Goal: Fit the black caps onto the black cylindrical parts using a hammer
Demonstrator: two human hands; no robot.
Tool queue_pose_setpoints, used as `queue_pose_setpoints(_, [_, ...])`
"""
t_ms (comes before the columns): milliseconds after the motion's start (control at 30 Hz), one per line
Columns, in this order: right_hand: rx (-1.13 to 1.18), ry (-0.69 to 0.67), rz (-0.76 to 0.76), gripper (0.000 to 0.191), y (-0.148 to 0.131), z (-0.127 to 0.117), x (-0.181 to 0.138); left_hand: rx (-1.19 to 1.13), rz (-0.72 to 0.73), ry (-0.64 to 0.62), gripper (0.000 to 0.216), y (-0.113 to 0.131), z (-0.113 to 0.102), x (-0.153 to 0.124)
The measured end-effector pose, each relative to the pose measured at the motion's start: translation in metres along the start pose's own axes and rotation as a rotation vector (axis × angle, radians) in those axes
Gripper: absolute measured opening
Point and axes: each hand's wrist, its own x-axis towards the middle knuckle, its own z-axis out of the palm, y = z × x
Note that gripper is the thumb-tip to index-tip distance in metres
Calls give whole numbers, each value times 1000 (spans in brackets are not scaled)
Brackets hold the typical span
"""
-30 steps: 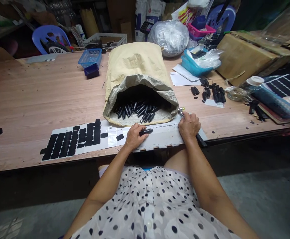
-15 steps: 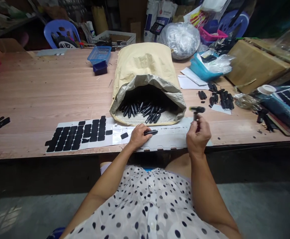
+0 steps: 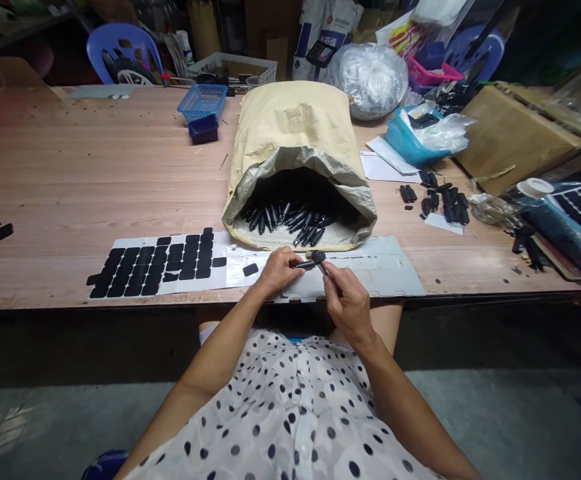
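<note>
At the table's near edge, the right hand [image 3: 348,303] pinches a round-headed tool [image 3: 318,256] in closed fingers, its head touching the end of a black tube [image 3: 301,265] at 11 o'clock. The tube lies along the 9-to-3 line on a white sheet [image 3: 380,273], gripped by the curled left hand [image 3: 276,270]. Beyond, at 12 o'clock, a sack [image 3: 295,133] gapes open.

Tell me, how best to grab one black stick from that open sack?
Probably pinch a black stick by its near end, reaching in low from the person's side. The sticks lie flat, pointing roughly toward the open mouth of the sack, and its upper flap roofs them.
</note>
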Motion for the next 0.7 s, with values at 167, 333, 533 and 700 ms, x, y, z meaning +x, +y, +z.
queue_pose_setpoints(167, [-70,-99,17,36,4,7,-6,-4,15,2,10,-2,0,1])
queue_pose_setpoints(333, [-80,-20,74,36,6,3,-4,-15,16,12,11,-2,-1,0])
queue_pose_setpoints(533, [-112,-24,79,35,7,6,-6,-10,21,23,11,-4,-2,0])
queue_pose_setpoints(700, [-171,168,148,35,17,-9,4,-56,15,42,8,-7,-4,-2])
